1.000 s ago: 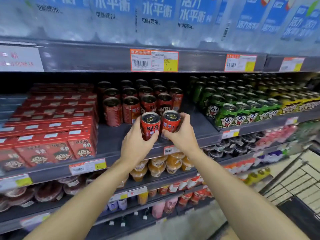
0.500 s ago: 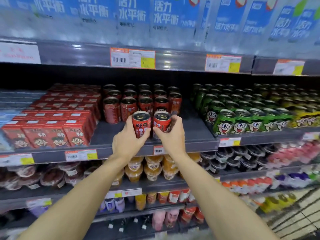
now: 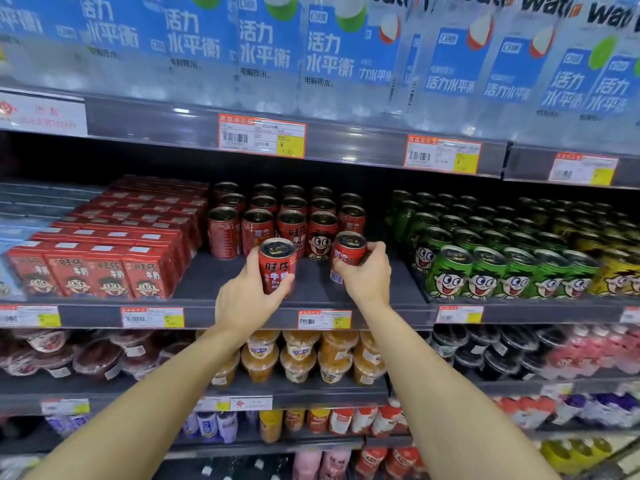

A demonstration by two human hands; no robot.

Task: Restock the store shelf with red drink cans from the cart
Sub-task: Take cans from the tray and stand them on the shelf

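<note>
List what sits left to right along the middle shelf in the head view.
Red drink cartons → red can in left hand → red can in right hand → green cans → yellow cans.

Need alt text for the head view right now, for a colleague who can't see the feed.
Each hand holds a red drink can over the shelf: left hand grips the left can, right hand the right can, before the stocked red cans. Red cartons sit left, green cans right.
</note>
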